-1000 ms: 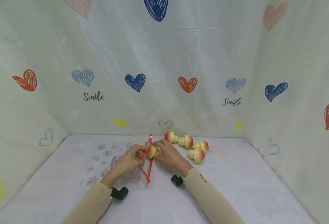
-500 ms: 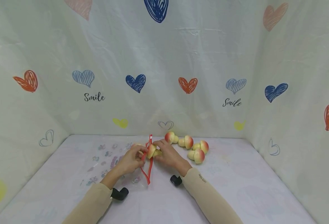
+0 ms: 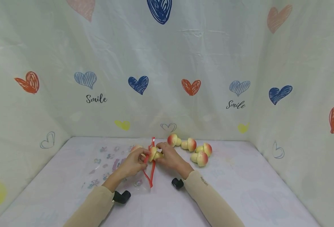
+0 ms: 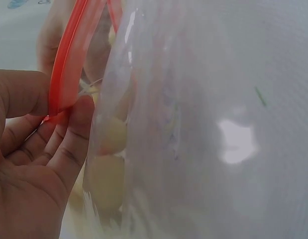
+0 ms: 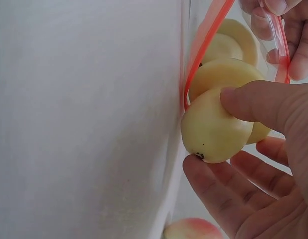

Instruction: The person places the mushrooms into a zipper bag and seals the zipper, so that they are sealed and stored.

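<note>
red rims a clear plastic bag [image 4: 186, 124] pinched by the left hand [image 3: 133, 163], the right hand [image 3: 172, 158] gripping a smooth, bulbous mushroom [image 5: 217, 130].

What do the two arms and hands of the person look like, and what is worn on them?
The left sleeve and right sleeve are long, beige fabric; the right has small dark lettering near its cuff, hardly legible. A small black, rounded device shows beside each cuff. Left hand and right hand wear no gloves.
</note>
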A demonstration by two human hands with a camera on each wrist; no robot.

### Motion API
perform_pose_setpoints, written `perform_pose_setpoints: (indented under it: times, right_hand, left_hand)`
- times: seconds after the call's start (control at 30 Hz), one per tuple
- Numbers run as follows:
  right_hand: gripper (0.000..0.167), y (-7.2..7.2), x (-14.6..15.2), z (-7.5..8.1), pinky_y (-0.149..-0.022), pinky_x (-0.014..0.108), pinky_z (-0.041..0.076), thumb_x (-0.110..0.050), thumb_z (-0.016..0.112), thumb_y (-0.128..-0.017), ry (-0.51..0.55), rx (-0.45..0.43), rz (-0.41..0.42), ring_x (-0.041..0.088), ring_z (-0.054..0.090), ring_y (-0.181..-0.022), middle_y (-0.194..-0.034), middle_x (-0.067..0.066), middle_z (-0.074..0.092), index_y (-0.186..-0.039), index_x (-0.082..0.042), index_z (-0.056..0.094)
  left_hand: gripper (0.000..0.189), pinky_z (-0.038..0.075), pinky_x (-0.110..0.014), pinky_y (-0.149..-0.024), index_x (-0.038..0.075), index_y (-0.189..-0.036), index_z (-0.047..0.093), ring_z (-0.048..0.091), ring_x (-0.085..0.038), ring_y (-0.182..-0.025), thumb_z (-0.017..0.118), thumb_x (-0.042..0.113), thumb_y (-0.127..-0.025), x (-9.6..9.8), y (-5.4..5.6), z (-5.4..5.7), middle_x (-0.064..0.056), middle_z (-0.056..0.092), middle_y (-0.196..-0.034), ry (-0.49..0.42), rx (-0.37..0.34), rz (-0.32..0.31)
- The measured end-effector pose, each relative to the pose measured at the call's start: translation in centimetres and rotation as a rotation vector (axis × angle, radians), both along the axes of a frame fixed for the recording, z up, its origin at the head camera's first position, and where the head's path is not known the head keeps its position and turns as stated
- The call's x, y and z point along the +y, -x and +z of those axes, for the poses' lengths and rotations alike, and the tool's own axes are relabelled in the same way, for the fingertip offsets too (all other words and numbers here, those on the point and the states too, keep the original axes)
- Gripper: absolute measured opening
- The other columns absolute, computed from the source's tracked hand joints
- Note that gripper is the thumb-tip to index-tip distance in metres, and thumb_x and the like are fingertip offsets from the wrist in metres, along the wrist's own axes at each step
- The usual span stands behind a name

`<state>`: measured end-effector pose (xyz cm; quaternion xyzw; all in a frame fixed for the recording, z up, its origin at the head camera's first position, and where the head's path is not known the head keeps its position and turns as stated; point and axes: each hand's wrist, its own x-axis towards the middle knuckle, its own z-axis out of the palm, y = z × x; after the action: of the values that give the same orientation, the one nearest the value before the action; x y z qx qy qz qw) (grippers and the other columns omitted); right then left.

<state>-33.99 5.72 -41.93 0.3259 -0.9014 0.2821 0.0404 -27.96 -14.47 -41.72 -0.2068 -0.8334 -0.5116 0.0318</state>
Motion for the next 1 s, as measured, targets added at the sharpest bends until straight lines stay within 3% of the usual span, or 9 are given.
perform_pose_setpoints:
  times: [0.6, 0.7, 0.87, 1.0]
  right_hand:
    - [0.048, 0.0, -0.3, -0.2, -0.081, 0.031, 0.049, -0.016, 0.075, -0.079, 0.007, -0.072, -0.047, 0.019, 0.055, -0.096, -0.113, 0.007, 0.055, -0.122, -0.011, 0.055]
    - [0.047, -0.1, -0.4, 0.0, -0.081, 0.031, 0.049, -0.017, 0.075, -0.079, 0.005, -0.074, -0.055, 0.019, 0.055, -0.095, -0.113, 0.007, 0.055, -0.122, -0.012, 0.055]
    - [0.047, -0.2, -0.3, 0.2, -0.083, 0.035, 0.048, -0.019, 0.074, -0.08, -0.021, -0.055, -0.074, 0.019, 0.056, -0.097, -0.115, 0.006, 0.058, -0.123, -0.015, 0.055]
    - [0.046, -0.2, -0.1, 0.2, -0.082, 0.036, 0.048, -0.021, 0.074, -0.081, -0.036, -0.052, -0.088, 0.02, 0.056, -0.097, -0.114, 0.006, 0.059, -0.122, -0.018, 0.054]
  left_hand:
    - [0.046, 0.05, -0.024, -0.06, -0.002, -0.118, 0.055, 0.058, -0.022, -0.082, 0.061, -0.015, -0.074, 0.0, -0.4, -0.1, -0.016, 0.056, -0.104, -0.006, -0.021, 0.002]
    - [0.045, 0.049, -0.023, -0.06, -0.006, -0.118, 0.054, 0.058, -0.026, -0.084, 0.06, -0.016, -0.074, 0.2, -0.9, 0.5, -0.02, 0.055, -0.106, 0.0, -0.011, 0.002]
    - [0.043, 0.049, -0.023, -0.062, -0.011, -0.117, 0.053, 0.057, -0.033, -0.086, 0.057, -0.018, -0.074, 0.6, -2.3, 2.6, -0.026, 0.054, -0.106, -0.001, -0.02, -0.022]
    - [0.044, 0.049, -0.023, -0.062, -0.011, -0.117, 0.052, 0.057, -0.032, -0.086, 0.056, -0.019, -0.074, 0.7, -2.1, 2.4, -0.026, 0.054, -0.104, -0.011, -0.027, -0.03]
